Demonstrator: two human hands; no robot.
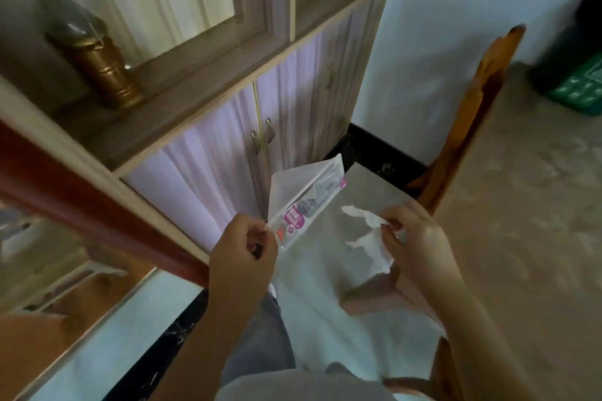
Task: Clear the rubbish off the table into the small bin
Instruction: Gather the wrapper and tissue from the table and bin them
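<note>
One wrapper [306, 198] btwn L hand [242, 254] fingertips [257, 225].

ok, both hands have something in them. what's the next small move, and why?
Probably turn right and carry both pieces toward the green bin. The left hand pinches a white-and-pink packet and the right hand pinches a torn white scrap. Neither hand can pick up more, and the bin sits off at the far right edge of view.
</note>
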